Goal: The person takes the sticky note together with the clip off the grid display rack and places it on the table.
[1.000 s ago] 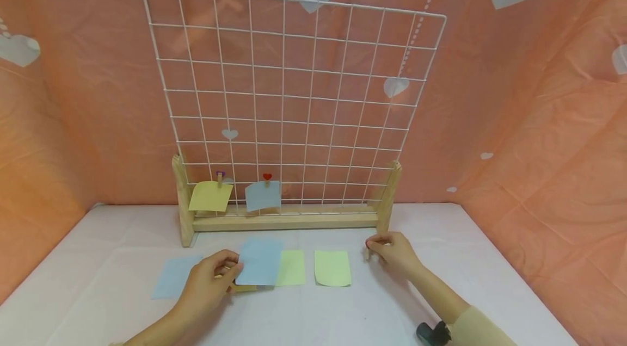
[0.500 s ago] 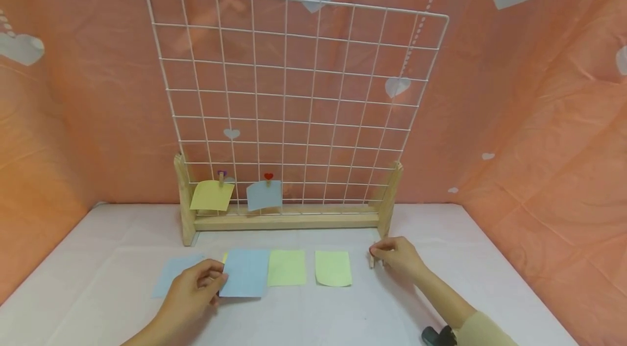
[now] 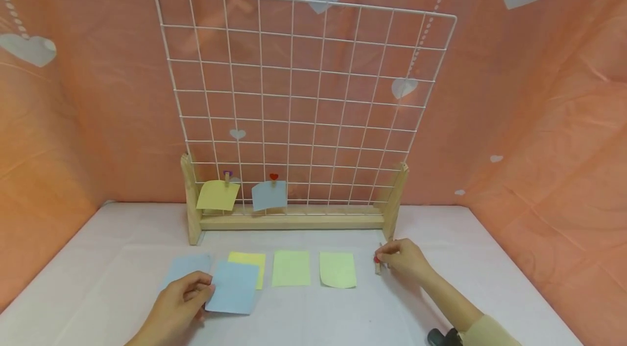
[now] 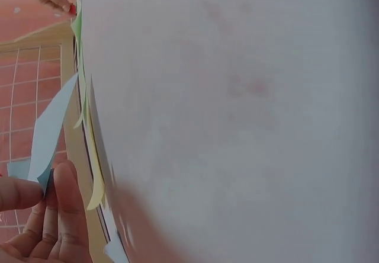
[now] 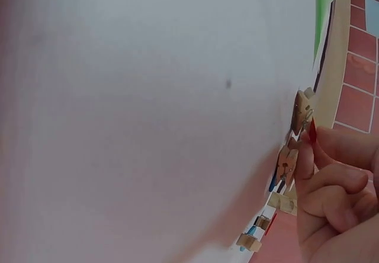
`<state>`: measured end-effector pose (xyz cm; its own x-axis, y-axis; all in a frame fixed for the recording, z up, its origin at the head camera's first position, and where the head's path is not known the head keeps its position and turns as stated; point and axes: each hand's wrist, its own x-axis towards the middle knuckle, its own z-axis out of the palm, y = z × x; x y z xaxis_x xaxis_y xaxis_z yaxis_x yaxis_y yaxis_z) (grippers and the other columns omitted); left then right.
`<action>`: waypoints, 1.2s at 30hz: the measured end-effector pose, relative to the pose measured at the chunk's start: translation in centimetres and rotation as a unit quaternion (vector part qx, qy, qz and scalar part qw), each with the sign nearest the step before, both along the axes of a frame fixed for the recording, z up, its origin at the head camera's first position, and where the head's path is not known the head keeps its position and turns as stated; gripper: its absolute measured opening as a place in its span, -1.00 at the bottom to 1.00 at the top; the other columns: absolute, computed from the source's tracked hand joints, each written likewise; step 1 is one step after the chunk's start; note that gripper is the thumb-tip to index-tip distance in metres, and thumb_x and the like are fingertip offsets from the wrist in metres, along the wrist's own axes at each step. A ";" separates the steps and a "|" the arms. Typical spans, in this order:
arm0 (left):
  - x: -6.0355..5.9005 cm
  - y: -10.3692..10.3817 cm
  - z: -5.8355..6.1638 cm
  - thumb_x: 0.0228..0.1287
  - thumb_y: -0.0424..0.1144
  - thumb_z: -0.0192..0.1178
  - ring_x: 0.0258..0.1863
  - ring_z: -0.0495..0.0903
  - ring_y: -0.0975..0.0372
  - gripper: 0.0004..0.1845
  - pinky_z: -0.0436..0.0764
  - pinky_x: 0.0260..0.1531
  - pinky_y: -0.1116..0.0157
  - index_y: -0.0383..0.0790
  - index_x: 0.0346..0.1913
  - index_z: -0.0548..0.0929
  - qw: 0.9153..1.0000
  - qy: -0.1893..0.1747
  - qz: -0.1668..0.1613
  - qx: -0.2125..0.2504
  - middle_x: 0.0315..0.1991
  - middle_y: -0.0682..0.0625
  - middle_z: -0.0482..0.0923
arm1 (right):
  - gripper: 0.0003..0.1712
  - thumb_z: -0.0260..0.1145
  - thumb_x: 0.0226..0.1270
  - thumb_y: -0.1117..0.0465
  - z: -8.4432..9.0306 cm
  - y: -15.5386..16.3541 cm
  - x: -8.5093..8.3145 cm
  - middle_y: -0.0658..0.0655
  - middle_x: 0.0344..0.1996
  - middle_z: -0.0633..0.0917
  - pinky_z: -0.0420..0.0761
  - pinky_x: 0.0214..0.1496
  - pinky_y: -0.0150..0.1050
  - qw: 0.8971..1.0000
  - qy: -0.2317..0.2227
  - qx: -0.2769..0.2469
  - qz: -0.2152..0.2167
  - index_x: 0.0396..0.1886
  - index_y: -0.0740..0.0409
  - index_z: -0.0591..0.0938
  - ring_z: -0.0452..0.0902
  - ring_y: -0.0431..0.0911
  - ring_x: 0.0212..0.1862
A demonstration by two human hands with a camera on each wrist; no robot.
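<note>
Dragging the blue note (image 3: pixel 232 294) toward the table's (image 3: pixel 98 259) near edge, your left hand (image 3: pixel 178 302) is pinching it clear of the yellow one. Your right hand (image 3: pixel 404 259) is gripping a wooden clip (image 3: pixel 377 265). Two notes are hanging on the grid (image 3: pixel 303 101); five are waiting.

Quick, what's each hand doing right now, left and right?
Left hand: pinching the edge of a blue paper note.
Right hand: fingers curled, pinching a small wooden clip with a red bit on it.
</note>
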<state>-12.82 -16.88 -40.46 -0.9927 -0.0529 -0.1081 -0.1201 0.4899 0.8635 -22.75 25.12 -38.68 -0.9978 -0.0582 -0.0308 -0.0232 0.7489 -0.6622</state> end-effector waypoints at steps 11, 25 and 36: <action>0.8 -3.1 0.1 0.39 -0.24 0.07 -0.60 0.53 0.24 -0.67 0.54 -0.55 0.36 -0.49 0.02 0.50 0.999 -0.035 -0.039 -0.003 -0.38 0.00 0.60 | -0.84 0.34 0.21 0.27 0.5 0.1 0.1 0.18 -0.31 0.72 0.48 -0.35 -0.30 1.000 0.025 -0.010 -0.002 -0.30 0.29 0.73 0.51 -0.06 -0.24; 1.2 -6.4 -0.2 0.39 -0.11 0.10 -0.53 0.49 0.25 -0.60 0.54 -0.54 0.38 -0.48 -0.05 0.48 0.991 -0.099 -0.090 0.023 -0.39 0.05 0.56 | -0.85 0.31 0.24 0.25 0.8 -0.6 -0.1 0.17 -0.24 0.73 0.49 -0.12 -0.13 0.999 0.035 0.002 0.008 -0.30 0.24 0.74 0.56 0.02 -0.13; 1.4 -9.9 -0.3 0.43 -0.16 0.05 -0.50 0.44 0.35 -0.66 0.49 -0.50 0.46 -0.46 -0.09 0.45 0.972 -0.126 -0.180 0.082 -0.49 0.08 0.44 | -0.85 0.31 0.23 0.25 0.6 -1.7 -0.6 0.08 -0.37 0.72 0.45 -0.19 -0.24 0.999 0.031 -0.006 0.010 -0.29 0.23 0.74 0.54 -0.07 -0.20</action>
<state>-11.46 -26.75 -40.74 -0.8845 0.3312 -0.3285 -0.1848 0.3978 0.8986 -23.38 23.47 -38.13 -0.9964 -0.0787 0.0315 -0.0796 0.7402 -0.6677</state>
